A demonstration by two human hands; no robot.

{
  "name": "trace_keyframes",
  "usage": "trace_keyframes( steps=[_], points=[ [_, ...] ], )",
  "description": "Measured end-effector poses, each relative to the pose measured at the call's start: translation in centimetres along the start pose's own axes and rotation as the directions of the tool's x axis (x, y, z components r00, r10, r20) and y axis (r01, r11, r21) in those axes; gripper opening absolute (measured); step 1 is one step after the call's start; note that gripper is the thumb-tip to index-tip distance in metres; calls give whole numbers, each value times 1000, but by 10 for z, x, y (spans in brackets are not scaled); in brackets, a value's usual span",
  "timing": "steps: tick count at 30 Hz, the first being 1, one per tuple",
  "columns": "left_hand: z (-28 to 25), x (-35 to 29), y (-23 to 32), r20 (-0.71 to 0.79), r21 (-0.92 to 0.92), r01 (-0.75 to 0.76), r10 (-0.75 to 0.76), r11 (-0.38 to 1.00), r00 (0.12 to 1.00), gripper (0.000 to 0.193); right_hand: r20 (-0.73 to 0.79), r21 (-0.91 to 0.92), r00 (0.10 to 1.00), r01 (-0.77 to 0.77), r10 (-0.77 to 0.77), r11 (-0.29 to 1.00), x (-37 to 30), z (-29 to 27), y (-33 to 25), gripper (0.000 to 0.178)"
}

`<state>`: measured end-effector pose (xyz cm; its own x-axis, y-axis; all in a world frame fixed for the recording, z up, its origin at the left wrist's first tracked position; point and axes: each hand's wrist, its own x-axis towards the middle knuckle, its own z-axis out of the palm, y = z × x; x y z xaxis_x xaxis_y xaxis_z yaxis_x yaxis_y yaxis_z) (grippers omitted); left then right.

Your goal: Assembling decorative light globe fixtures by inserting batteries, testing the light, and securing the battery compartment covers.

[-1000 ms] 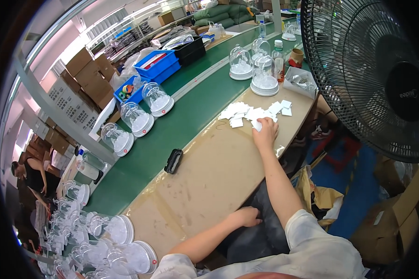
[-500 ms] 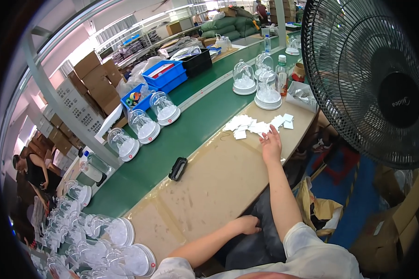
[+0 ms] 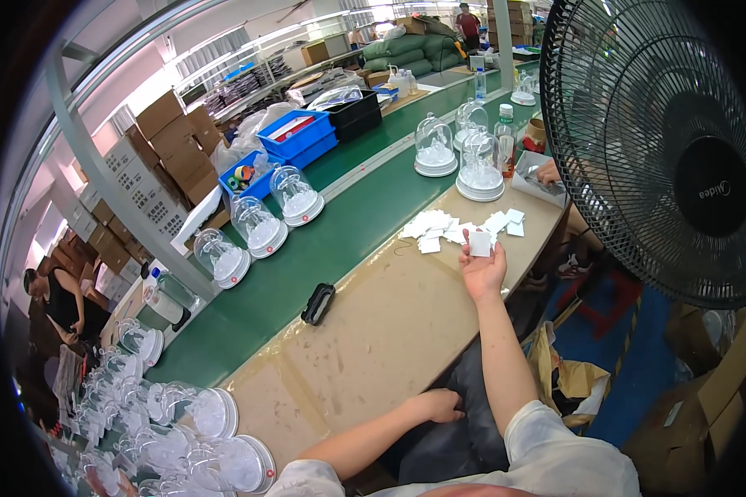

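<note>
My right hand (image 3: 483, 273) is closed on a white square card (image 3: 480, 243), holding it up between thumb and fingers. Just behind it, a loose heap of similar white cards (image 3: 433, 225) lies on the brown board (image 3: 365, 340). My left hand (image 3: 441, 405) rests over my dark-clothed lap at the near edge of the board, its fingers curled in and no object showing in them. A black oblong object (image 3: 317, 304) lies on the left part of the board.
Clear domes on white bases (image 3: 479, 174) stand beyond the cards, and many more crowd the lower left (image 3: 215, 414). A large black fan (image 3: 663, 157) rises at right. Another person's hand (image 3: 549, 171) reaches into a grey bin (image 3: 532, 184). Blue crates (image 3: 300, 141) stand across the green belt (image 3: 365, 217).
My right hand has lifted a white card from the heap and turned it upright. Another person's hand has appeared at the grey bin. My left hand stays put.
</note>
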<state>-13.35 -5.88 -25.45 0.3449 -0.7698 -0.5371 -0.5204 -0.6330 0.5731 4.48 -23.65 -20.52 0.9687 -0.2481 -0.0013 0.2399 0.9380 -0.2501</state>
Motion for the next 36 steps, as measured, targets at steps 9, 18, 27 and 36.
trace_keyframes(
  steps=[9,18,27,36],
  points=[
    [4,4,-2,-4,-14,-24,24,1000,1000,38,75,-2,997,-8,8,1000,6,-13,0,46],
    [7,6,-6,-7,-18,-31,31,999,999,38,47,-119,998,-27,33,992,9,-14,8,39],
    [5,3,-3,-3,-15,-22,22,1000,1000,39,22,-235,999,37,-32,971,8,-17,13,37],
    [2,2,0,5,-9,-1,2,1000,1000,40,14,-180,999,-31,34,983,6,-14,10,40]
  ],
)
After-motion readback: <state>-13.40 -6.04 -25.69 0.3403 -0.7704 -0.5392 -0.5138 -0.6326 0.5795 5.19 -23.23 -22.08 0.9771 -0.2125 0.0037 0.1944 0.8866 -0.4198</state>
